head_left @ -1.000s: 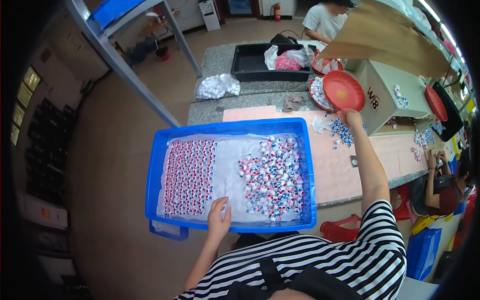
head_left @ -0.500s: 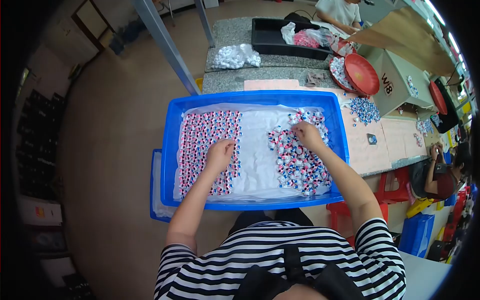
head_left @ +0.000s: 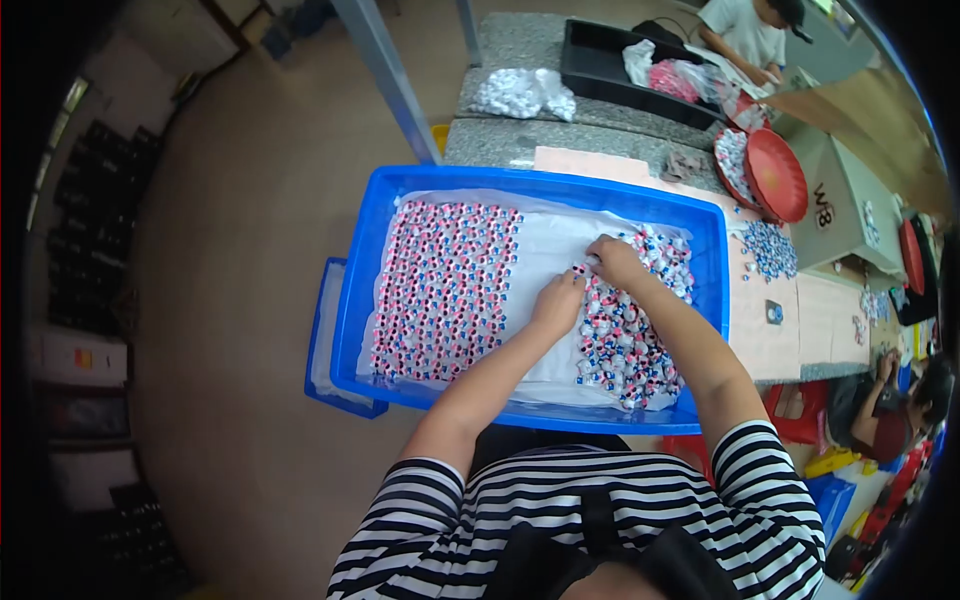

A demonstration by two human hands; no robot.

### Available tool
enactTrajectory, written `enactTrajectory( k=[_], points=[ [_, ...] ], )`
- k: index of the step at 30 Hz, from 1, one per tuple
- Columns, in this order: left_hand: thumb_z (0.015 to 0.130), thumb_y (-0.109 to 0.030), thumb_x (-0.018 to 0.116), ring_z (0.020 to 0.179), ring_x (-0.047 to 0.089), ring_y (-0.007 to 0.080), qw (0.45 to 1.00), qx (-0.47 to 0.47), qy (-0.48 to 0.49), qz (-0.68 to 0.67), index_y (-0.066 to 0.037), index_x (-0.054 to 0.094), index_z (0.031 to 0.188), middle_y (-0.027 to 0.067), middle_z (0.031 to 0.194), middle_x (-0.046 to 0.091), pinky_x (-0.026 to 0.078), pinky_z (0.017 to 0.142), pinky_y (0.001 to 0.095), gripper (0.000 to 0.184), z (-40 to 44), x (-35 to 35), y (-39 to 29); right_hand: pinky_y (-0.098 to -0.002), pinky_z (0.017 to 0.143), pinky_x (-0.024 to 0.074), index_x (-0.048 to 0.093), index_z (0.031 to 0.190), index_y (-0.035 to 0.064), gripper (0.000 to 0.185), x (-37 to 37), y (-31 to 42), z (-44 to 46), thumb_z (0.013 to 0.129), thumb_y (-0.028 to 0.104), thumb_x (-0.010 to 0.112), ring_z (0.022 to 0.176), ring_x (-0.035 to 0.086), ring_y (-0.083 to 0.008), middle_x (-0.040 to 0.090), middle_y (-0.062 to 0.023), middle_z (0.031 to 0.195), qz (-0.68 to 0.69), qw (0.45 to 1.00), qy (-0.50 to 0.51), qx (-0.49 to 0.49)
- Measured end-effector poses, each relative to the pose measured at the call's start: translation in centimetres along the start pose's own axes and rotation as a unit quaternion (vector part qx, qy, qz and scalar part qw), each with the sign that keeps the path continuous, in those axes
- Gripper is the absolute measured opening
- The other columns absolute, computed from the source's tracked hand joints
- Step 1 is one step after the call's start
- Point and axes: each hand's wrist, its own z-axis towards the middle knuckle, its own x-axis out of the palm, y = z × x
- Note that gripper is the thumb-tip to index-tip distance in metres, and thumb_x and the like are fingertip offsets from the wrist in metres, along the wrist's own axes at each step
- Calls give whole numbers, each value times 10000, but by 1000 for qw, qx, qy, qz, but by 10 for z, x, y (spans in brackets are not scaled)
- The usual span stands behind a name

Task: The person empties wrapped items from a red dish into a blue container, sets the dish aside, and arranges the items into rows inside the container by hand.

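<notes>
A blue plastic tub (head_left: pixel 540 408) lined with a white sheet (head_left: pixel 560 235) holds many small white, pink and blue painted pieces. On its left side the pieces (head_left: pixel 445 290) stand in close rows; on the right they lie in a loose heap (head_left: pixel 630 345). My left hand (head_left: pixel 560 302) is at the heap's left edge, fingertips pinched at a small painted piece (head_left: pixel 580 269). Just above and to the right, my right hand (head_left: pixel 617 263) has its fingers curled close to the left fingertips; what they hold is hidden.
Beyond the tub, a stone-topped table carries a bag of white pieces (head_left: pixel 523 94), a black tray (head_left: pixel 640 92) and red bowls (head_left: pixel 776 176). Blue pieces (head_left: pixel 768 250) lie by a box marked W8 (head_left: pixel 835 205). A metal post (head_left: pixel 390 80) rises behind the tub. Two other people sit nearby.
My left hand has gone from the rows across to the heap and now meets my right hand. The camera view has shifted, so the tub appears farther right.
</notes>
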Motion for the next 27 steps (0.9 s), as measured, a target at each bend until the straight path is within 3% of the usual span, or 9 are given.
enactTrajectory(
  k=[4, 8, 11, 15, 17, 19, 23, 27],
  points=[
    [698, -6, 635, 876, 580, 320, 1000, 11, -6, 22, -34, 596, 928, 134, 916, 553, 492, 738, 416, 235, -2, 3, -2, -416, 809, 498, 673, 948, 47, 267, 1, 0, 1, 688, 91, 635, 897, 618, -331, 626, -161, 950, -17, 999, -3, -36],
    [697, -12, 666, 800, 601, 323, 997, -20, -26, -69, -38, 625, 906, 128, 927, 568, 503, 699, 406, 215, -11, -27, 1, -391, 780, 497, 659, 953, 22, 249, -15, 5, -2, 726, 125, 647, 862, 625, -292, 627, -158, 904, -5, 998, -47, -30],
    [718, -36, 699, 766, 626, 268, 988, -50, -26, -144, -35, 652, 902, 111, 905, 579, 517, 642, 344, 190, -32, -80, 29, -352, 740, 490, 636, 956, 2, 221, -35, 26, -11, 820, 173, 602, 814, 610, -226, 612, -134, 840, 277, 949, -70, 136],
    [764, -31, 700, 846, 652, 173, 959, -154, 22, -239, -23, 638, 961, 92, 936, 618, 526, 660, 281, 207, -69, -147, 64, -298, 691, 476, 625, 966, 8, 249, -30, 63, -42, 913, 230, 525, 769, 583, -155, 614, -91, 822, 398, 904, -84, 135],
    [768, -18, 696, 848, 652, 166, 948, -192, 50, -251, -16, 633, 979, 94, 955, 619, 526, 670, 277, 220, -88, -166, 73, -263, 683, 482, 618, 1015, 35, 318, -25, 94, -60, 963, 316, 477, 772, 581, -100, 621, -14, 902, 520, 828, 64, 199],
    [772, -5, 691, 850, 651, 160, 935, -228, 77, -261, -8, 628, 997, 96, 973, 621, 527, 680, 273, 233, -103, -169, 77, -244, 656, 477, 623, 1032, 53, 319, -4, 118, -70, 963, 340, 501, 769, 583, -82, 634, -8, 914, 511, 811, 135, 250],
    [784, -37, 704, 819, 645, 134, 914, -233, 91, -321, -3, 638, 1000, 86, 928, 611, 516, 675, 256, 229, -127, -165, 91, -224, 636, 476, 627, 1028, 48, 303, 36, 149, -81, 946, 328, 547, 758, 589, -73, 642, -14, 896, 524, 800, 207, 209],
    [777, -46, 715, 780, 638, 126, 945, -189, 119, -240, -18, 655, 994, 78, 919, 601, 509, 669, 243, 227, -126, -172, 99, -216, 619, 476, 638, 1037, 39, 279, 57, 165, -80, 930, 291, 587, 743, 596, -73, 651, -21, 881, 557, 756, 248, 236]
  ],
)
